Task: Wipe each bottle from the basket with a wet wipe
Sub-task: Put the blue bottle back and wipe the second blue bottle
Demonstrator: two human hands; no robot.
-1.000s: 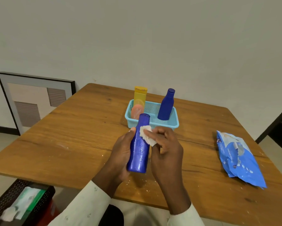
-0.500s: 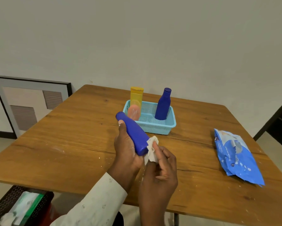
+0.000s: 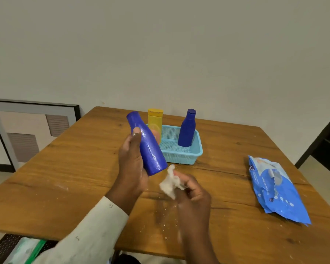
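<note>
Blue plastic bottle [image 3: 149, 147], glossy and wet-looking, gripped in the left hand [image 3: 132, 164]; fingers wrapped behind the body, thumb laid along its front near the neck; bottle tilted, cap end up and to the left, base down and to the right, held above the table and clear of it. White wet wipe [image 3: 169, 184], crumpled, pinched in the curled fingers of the right hand [image 3: 191, 197]; wipe just below and to the right of the bottle's base, very near it; whether the two touch cannot be told. Cream sleeve [image 3: 88, 233] on the left forearm, running to the lower left corner.

Wooden table [image 3: 65, 168], brown, grain visible, scattered with pale specks around the hands. Light blue plastic basket [image 3: 187, 156], perforated walls, standing on the table behind the hands; within it a second blue bottle [image 3: 187, 130], upright at the right side; a yellow bottle [image 3: 155, 121], upright at the left side, partly hidden by the held bottle; a small orange item beside the yellow one, mostly hidden, kind not clear. Blue wet-wipe pack [image 3: 274, 189], soft, lying flat on the table well to the right.

Framed picture [image 3: 32, 130], black frame, leaning against the wall at left, on the floor. Dark mesh bin [image 3: 4, 246] under the table's near left edge, holding a green-and-white packet.
</note>
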